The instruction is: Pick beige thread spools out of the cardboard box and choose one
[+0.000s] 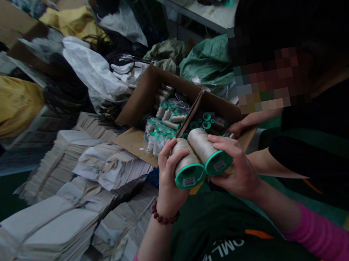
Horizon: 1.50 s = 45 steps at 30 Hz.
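Two large spools of pale thread with green bases sit side by side in my hands. My left hand [170, 177] is wrapped round the left thread spool [184, 156], a beaded bracelet on its wrist. The right thread spool [201, 142] is gripped by my right hand [236, 167]. Both bases face me, each with a small white label, and their rims touch or nearly touch. Just beyond lies an open cardboard box [142, 98] with several spools, some in clear plastic. A second cardboard box [219, 101] adjoins it, holding more spools.
At right a co-worker leans over, a hand [237, 129] at the second box. Tied paper stacks [52, 224] fill the left floor. Behind are a white sack [92, 68], a green sack [208, 63], yellow bags [4, 104] and a machine table [179, 6].
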Motion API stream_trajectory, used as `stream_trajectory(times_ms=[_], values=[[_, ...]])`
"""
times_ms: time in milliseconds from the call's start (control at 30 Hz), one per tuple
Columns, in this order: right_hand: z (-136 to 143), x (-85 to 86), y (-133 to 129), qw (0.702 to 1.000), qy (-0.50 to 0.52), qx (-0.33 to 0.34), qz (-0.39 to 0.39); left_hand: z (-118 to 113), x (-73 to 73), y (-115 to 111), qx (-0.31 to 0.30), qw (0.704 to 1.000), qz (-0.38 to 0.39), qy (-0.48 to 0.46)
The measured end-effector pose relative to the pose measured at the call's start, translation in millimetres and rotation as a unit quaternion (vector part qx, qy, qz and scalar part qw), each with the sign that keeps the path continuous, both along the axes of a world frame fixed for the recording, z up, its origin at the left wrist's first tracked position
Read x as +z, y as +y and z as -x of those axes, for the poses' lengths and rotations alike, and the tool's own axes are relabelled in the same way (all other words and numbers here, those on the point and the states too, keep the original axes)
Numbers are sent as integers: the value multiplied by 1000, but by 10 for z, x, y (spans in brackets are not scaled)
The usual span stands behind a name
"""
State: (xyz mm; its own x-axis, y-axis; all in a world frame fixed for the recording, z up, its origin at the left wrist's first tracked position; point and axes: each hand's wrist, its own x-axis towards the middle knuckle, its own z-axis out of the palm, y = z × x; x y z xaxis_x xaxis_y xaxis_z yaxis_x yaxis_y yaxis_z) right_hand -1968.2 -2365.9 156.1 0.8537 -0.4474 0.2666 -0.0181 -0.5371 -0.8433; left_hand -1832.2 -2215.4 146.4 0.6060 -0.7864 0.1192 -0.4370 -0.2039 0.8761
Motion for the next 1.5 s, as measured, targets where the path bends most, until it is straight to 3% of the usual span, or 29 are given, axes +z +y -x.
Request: stream_trajectory(times_ms=[1500], values=[[-38, 70, 2, 1000, 2, 17, 17, 5, 48, 43, 10, 1000, -6, 9]])
